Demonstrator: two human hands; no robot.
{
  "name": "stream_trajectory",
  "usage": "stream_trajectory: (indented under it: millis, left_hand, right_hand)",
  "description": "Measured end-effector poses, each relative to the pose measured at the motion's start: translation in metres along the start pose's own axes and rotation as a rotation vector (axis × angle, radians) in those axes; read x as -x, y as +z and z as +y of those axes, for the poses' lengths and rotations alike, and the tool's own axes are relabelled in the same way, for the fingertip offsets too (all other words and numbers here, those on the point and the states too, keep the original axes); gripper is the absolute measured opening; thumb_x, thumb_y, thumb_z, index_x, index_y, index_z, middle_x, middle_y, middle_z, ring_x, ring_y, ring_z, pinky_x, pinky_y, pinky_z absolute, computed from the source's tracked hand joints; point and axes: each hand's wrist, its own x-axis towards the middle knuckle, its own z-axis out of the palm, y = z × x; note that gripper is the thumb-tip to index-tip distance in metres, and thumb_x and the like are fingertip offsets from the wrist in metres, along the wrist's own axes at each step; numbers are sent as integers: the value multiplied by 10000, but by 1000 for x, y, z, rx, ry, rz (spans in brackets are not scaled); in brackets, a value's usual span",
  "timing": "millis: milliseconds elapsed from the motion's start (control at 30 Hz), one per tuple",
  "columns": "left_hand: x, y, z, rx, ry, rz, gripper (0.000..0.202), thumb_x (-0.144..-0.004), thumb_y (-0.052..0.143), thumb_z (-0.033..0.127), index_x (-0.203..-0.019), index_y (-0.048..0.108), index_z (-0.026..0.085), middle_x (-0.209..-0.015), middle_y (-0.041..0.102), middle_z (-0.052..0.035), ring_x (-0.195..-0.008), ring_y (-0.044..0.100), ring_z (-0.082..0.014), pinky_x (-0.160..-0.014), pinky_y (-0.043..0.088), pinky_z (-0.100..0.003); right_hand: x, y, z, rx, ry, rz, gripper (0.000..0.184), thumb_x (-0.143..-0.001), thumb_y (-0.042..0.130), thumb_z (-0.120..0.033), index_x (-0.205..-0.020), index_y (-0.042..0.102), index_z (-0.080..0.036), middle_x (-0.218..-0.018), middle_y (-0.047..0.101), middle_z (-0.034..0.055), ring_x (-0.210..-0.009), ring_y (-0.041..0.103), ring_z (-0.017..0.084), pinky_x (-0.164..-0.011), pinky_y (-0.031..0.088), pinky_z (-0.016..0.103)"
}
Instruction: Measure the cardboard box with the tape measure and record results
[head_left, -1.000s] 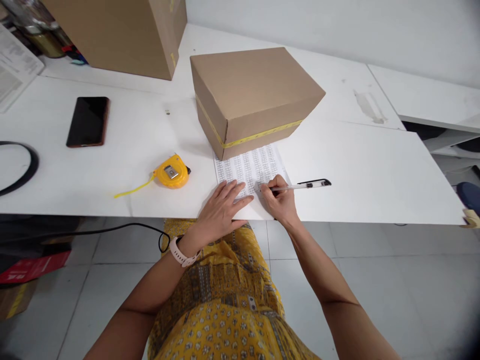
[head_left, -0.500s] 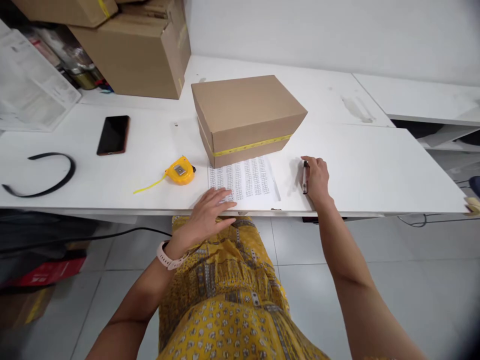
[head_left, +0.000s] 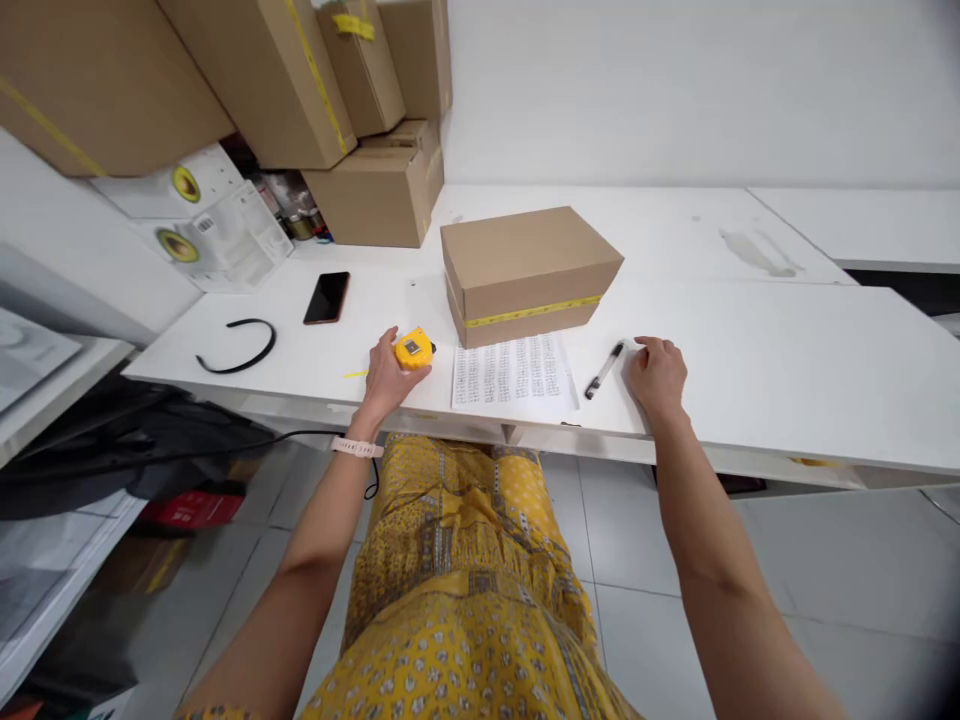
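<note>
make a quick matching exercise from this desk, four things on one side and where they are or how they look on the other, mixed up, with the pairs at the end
Things
1. tape measure
2. pen
3. phone
4. printed sheet

Places and states
A. just in front of the cardboard box
B. beside the right hand
C. dark screen facing up
D. yellow, at the left hand

Pairs: 1-D, 2-B, 3-C, 4-A

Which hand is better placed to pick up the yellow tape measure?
Likely the left hand: it is at the tape measure, fingers beside it and thumb along its near edge. The right hand is farther off, next to the pen, with the paper sheet in between.
</note>
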Motion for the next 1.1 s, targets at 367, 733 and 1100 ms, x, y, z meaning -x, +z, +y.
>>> stream_trajectory:
  millis: [367,733,1100]
  left_hand:
    - [17,-26,82,1012,-213,-79,510,-831,495,632,-1062,598,189,-1026,702,-95,-845,673,-204,-699,540,-332]
    - [2,-15,181,1112,-9,-509,330,-801,706,447,-990,689,177,-980,731,-69,-838,647,-191,-650,492,-275]
    - [-83,-59,176,949,-15,-333,410,-776,733,484,-1025,733,158,-1067,749,-101,-934,663,-229,-613,515,-254]
  right_hand:
    - [10,-45,-51,-390,214,235,226,-890,453,-249,-994,650,-208,-1041,605,180,-1087,522,332,-937,429,497]
    - [8,-108,-204,-1371,311,-684,612,-831,535,-774,-1013,731,-224,-1006,728,79,-825,661,180,-709,548,316]
    - [-158,-108,-153,-1291,187,-477,433,-679,820,-560,-663,557,-217,-648,551,-26,-612,470,117,-603,429,292]
